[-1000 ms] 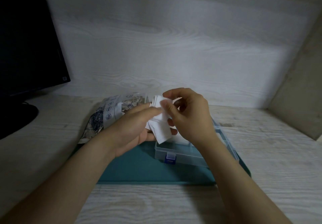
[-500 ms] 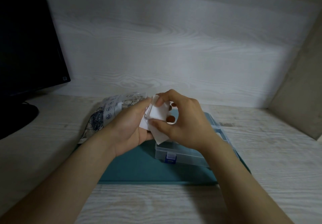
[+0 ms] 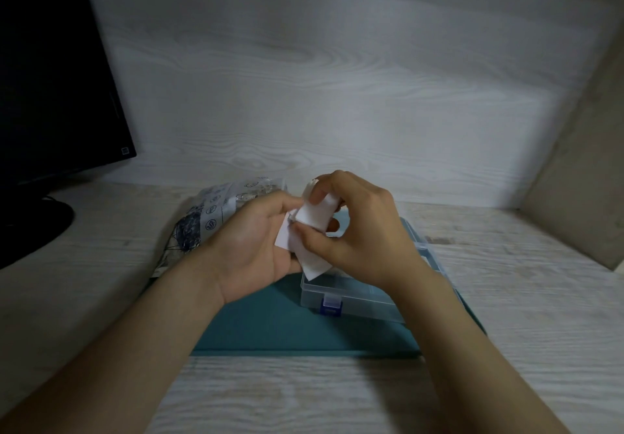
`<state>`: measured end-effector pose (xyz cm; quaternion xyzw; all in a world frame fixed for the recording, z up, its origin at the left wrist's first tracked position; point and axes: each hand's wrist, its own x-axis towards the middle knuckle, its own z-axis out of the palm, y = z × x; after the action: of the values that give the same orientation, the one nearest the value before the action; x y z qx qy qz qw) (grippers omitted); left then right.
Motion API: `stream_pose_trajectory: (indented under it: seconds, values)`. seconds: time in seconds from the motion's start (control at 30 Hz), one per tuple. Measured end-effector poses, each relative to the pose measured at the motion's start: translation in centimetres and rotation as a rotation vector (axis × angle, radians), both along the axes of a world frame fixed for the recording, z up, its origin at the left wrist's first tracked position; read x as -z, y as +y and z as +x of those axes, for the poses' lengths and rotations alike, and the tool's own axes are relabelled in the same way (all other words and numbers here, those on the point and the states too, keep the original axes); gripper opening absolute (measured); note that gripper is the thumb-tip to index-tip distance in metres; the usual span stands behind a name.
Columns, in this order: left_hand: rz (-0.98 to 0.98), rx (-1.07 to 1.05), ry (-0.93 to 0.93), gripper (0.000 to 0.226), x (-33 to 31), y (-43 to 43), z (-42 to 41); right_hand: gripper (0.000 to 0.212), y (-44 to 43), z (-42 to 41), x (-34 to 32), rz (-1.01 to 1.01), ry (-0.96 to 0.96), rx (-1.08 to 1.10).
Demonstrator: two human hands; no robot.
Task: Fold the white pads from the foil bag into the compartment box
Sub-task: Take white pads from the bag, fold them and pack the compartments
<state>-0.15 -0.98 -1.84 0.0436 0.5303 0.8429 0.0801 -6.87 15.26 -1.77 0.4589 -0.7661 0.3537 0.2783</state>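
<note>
- White pad (image 3: 312,227): mid-frame, half folded, pinched by right hand (image 3: 354,231), backed by left hand (image 3: 250,244), fingers curled on it.
- Compartment box (image 3: 358,298): below hands, on teal mat (image 3: 270,325).
- Foil bag (image 3: 216,214): left of centre, on counter (image 3: 84,264).

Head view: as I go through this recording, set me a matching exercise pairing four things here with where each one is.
Things:
1. pad
2. box
3. bag
4. monitor

Places:
A. far left edge of the view
B. on the teal mat
C. pinched between the left hand and right hand
D. on the table, beyond the left hand

Pairs: 1-C, 2-B, 3-D, 4-A
</note>
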Motion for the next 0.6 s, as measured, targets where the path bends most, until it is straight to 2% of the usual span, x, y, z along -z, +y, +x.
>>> stream_pose_trajectory:
  seconds: [0.07,0.23,0.43,0.6]
  values:
    - [-0.03,-0.03,0.009,0.042,0.14,0.08,-0.08,0.036,0.07,0.0,-0.06,-0.013,-0.015,-0.005]
    - [-0.027,-0.046,-0.046,0.053,0.62,0.1,-0.51,0.038,0.06,0.32,-0.21,-0.012,-0.051,-0.028]
    - [0.1,0.048,-0.031,0.047,0.63,-0.11,-0.48,0.045,0.11,0.75,-0.61,-0.018,-0.11,-0.071]
    - [0.178,0.072,-0.034,0.042,0.83,-0.52,-0.53,0.041,0.13,0.31,-0.38,0.016,-0.066,-0.045]
